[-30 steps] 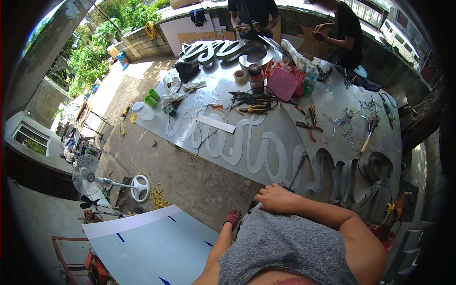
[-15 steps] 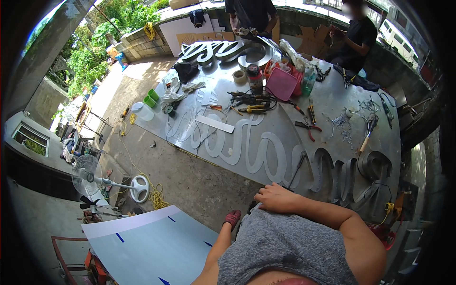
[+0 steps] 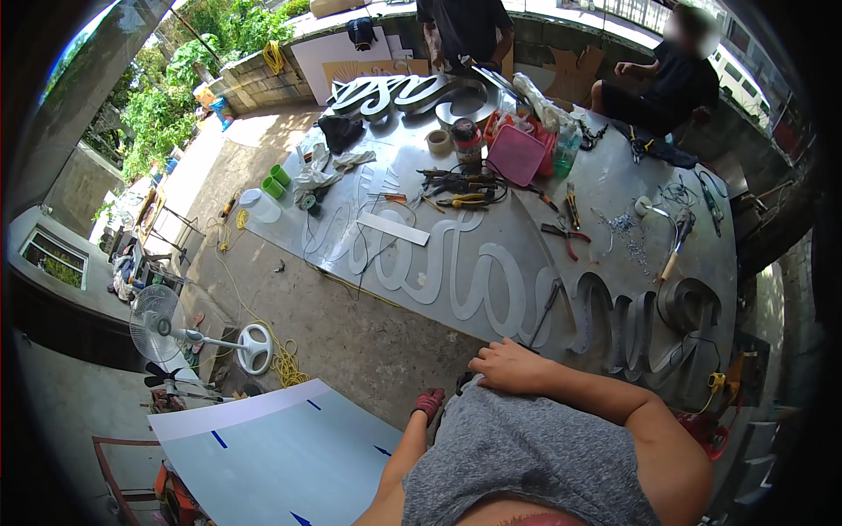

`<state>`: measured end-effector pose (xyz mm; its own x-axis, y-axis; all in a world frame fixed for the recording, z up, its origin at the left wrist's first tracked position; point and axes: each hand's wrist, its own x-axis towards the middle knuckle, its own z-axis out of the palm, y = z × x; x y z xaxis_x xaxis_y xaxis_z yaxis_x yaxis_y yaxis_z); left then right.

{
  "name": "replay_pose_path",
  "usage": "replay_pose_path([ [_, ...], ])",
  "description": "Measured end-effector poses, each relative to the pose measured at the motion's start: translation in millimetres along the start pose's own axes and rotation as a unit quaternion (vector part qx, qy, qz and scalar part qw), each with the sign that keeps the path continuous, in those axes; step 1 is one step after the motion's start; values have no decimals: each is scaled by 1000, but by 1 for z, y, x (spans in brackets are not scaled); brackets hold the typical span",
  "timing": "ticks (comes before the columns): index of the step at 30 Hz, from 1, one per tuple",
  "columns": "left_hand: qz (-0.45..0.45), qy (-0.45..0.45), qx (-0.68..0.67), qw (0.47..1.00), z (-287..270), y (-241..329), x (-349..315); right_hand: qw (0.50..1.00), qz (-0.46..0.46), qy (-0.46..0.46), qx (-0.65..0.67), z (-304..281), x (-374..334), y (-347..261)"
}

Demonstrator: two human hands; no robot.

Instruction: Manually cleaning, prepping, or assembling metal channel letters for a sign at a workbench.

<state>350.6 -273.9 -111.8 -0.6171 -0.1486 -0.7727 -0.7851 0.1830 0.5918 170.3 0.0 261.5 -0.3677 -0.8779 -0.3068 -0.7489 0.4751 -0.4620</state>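
My left hand [image 3: 429, 402], in a dark red glove, hangs at my side near the pale blue sheet [image 3: 289, 456]; its fingers are too small and shaded to read. My bare right hand [image 3: 506, 365] rests at the front of my grey shirt by the near edge of the metal-topped table [image 3: 421, 330]. Its fingers lie loosely apart, with nothing seen in them. Just beyond it lies a thin dark rod-like tool [image 3: 547, 311]. Flat metal script lettering [image 3: 474, 285] spreads along the near side, and raised metal strip lettering [image 3: 631, 324] stands to the right.
Pliers [image 3: 566, 237], a pink container [image 3: 514, 156], a clear jar [image 3: 260, 206] and gloves [image 3: 313, 180] lie on the table. Two people, one standing [image 3: 465, 31] and one seated [image 3: 662, 88], are beyond it. A fan [image 3: 156, 323] and yellow cord [image 3: 288, 364] are at left.
The person at the far right has leaned further right, and their hands have moved apart. The standing person's hands have shifted. My own hands stay where they were.
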Motion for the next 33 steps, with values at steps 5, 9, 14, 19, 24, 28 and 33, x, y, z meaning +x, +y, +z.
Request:
replay_pose_path([
  [5,1,-1,29,1000,1,19,-8,1000,6,10,10,4,-2,3],
  [9,-3,-5,20,1000,0,9,-3,1000,-2,23,14,6,-2,3],
  [14,-4,-6,7,1000,0,9,-2,1000,-1,16,11,5,-2,2],
  [19,-7,6,2,1000,0,7,-2,1000,-2,9,7,3,-1,1],
  [24,29,3,54,998,-4,14,-7,1000,1,9,5,3,-1,2],
  [28,-4,10,10,1000,-1,11,-9,1000,-2,10,3,4,0,0],
  [33,6,3,19,1000,0,10,-8,1000,-3,25,7,6,-1,2],
])
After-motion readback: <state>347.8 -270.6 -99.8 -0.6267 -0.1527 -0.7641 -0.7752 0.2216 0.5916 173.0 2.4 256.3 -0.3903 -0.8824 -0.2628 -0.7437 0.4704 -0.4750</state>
